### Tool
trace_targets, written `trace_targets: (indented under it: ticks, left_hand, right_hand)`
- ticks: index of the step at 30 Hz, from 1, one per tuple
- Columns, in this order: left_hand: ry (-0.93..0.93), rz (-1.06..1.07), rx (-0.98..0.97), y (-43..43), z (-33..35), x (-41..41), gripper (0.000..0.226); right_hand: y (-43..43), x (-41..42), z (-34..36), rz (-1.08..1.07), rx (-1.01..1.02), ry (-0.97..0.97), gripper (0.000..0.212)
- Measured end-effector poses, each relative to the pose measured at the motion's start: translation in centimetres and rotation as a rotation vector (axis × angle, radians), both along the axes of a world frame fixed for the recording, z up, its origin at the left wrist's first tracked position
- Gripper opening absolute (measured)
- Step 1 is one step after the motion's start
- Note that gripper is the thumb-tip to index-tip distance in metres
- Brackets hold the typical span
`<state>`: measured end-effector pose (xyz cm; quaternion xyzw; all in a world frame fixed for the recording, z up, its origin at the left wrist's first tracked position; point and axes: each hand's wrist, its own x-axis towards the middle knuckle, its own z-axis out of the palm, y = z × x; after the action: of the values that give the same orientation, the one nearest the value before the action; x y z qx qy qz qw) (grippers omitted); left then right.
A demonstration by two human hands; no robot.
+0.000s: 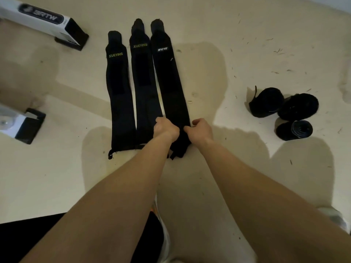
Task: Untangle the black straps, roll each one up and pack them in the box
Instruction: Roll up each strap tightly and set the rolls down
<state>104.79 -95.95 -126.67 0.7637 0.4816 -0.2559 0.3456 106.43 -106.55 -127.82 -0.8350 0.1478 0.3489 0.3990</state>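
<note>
Hands [166, 128] on strap [171, 82] (box [38, 19] apart)

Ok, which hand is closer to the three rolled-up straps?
Right. Both hands grip the near end of one flat strap; the right hand is on its side facing the rolled-up straps, and the left hand is on the far side.

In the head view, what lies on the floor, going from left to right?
SRTW box → left XUEYING strap → middle XUEYING strap → white-logo strap, its near end held by the left hand and right hand → three rolled straps.
</note>
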Motion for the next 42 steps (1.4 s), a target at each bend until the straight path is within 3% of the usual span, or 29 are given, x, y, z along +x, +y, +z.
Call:
trace_targets:
  ticks: [5,10,13,18,21,23,28,31,34,39,42]
  left_hand:
    - [-0.007,0.052,-0.063,0.2,-0.1,0.1,0.055]
    - [-0.048,0.194,-0.268,-0.3,1.9,0.2,0.050]
    - [-0.090,0.252,-0.382,-0.8,4.5,0.5,0.033]
    - [-0.238,0.154,-0.451,-1.8,10.9,1.8,0.030]
    - [-0.366,0.089,-0.383,-2.6,15.1,2.5,0.015]
    - [-0.410,0.014,-0.336,-3.1,18.1,2.6,0.019]
    - [-0.473,-0.210,-0.331,-3.3,26.1,2.3,0.015]
    - [-0.464,-0.316,-0.500,-3.0,31.4,1.8,0.016]
    - [-0.518,-0.259,-0.693,-2.7,35.6,1.5,0.022]
    - [-0.626,-0.158,-1.097,-3.4,40.4,-0.2,0.042]
    - [-0.722,-0.237,-1.156,-5.1,41.7,-1.6,0.036]
  right_hand:
    - [-0.6,-0.5,-0.6,-0.096,0.094,0.096,0.010]
    - [-2.6,-0.2,1.2,-0.190,0.245,0.131,0.022]
    - [-4.1,0.7,3.4,-0.240,0.304,0.095,0.032]
    - [-6.2,2.1,8.9,-0.249,0.376,-0.022,0.027]
    - [-7.1,2.8,12.6,-0.251,0.355,-0.135,0.032]
    - [-7.7,3.0,15.4,-0.242,0.338,-0.208,0.033]
    - [-9.1,3.2,23.8,-0.066,0.338,-0.341,0.010]
    - [-10.7,2.9,29.3,0.033,0.351,-0.399,0.013]
    - [-13.1,2.3,34.2,0.057,0.417,-0.415,0.012]
    - [-18.0,0.9,40.8,0.100,0.658,-0.314,0.035]
    - [-20.3,-0.3,42.8,0.224,0.671,-0.360,0.040]
